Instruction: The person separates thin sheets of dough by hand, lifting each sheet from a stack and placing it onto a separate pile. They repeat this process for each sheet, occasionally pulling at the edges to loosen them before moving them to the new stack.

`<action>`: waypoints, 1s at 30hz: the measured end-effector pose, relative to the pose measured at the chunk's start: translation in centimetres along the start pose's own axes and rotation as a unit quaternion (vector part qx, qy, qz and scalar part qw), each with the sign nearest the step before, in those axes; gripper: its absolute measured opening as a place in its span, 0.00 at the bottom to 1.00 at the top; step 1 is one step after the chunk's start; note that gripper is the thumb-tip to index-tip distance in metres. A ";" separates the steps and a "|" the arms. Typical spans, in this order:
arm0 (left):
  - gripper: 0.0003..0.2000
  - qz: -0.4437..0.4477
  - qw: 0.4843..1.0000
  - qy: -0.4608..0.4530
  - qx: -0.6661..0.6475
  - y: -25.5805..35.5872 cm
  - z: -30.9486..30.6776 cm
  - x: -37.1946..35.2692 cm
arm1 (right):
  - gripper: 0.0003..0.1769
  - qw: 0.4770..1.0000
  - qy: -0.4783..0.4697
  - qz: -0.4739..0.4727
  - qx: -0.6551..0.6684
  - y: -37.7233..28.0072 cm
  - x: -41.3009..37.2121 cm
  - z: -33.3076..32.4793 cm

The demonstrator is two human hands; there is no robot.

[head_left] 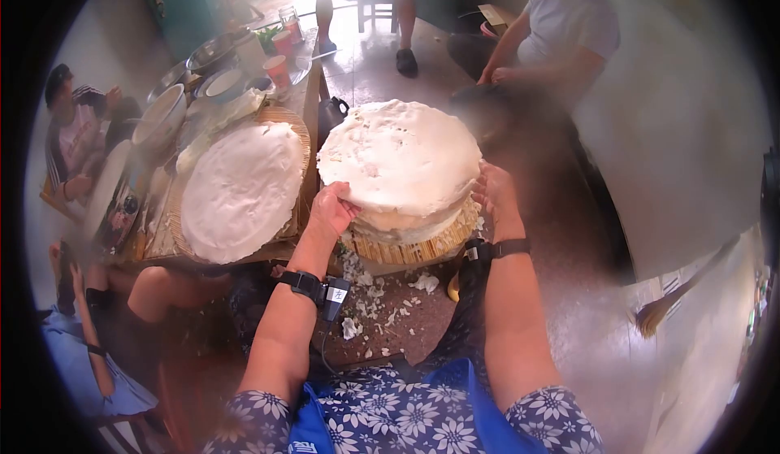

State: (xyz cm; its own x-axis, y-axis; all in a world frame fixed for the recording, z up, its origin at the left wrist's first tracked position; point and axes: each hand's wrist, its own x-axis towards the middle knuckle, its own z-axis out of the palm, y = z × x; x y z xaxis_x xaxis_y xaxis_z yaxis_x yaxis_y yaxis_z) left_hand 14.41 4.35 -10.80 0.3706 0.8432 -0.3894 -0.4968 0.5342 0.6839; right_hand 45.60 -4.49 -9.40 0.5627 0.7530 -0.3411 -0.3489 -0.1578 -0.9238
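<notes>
Left hand [331, 210] and right hand [496, 198] are each holding a closed grip on the white cake stack [398, 157], steadying it; lifting likely needs level support.

White dough stack [400, 161], blue floral sleeves [252, 421], red cups [277, 70].

The white stack [398, 161] on its bamboo tray [414, 247] fills the middle, the left hand [329, 210] and right hand [496, 198] clasping its sides, so nothing passes there. Just left of it the table [312, 104] edge and a second white round [242, 190] leave only a narrow gap, partly blocked by a dark jug [331, 117]. Bowls [162, 117] and cups [278, 68] crowd the table's far end. A seated person [561, 39] closes off the far right. The floor [569, 324] to the right is free as far as a broom [674, 299]
</notes>
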 end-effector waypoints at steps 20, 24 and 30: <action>0.21 0.196 0.976 -0.015 0.089 3.0 4.6 -0.5 | 0.15 0.971 -0.141 -0.036 0.188 -0.2 0.0 1.4; 0.22 0.247 0.964 -0.039 0.087 4.5 5.3 -3.4 | 0.15 0.954 -0.191 -0.082 0.216 -1.1 -1.0 2.2; 0.23 0.319 0.948 0.000 0.000 5.7 2.7 -9.5 | 0.15 0.934 -0.268 -0.114 0.210 -3.0 -4.7 7.4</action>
State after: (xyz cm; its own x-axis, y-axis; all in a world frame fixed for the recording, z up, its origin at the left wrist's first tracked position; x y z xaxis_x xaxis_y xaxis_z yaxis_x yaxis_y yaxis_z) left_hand 10.21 -0.83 -1.52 -0.0055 0.9947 0.1026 -0.6196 -0.0839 0.7804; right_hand 38.44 -2.79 -3.74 0.2417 0.9657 0.0947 -0.5920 0.2241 -0.7742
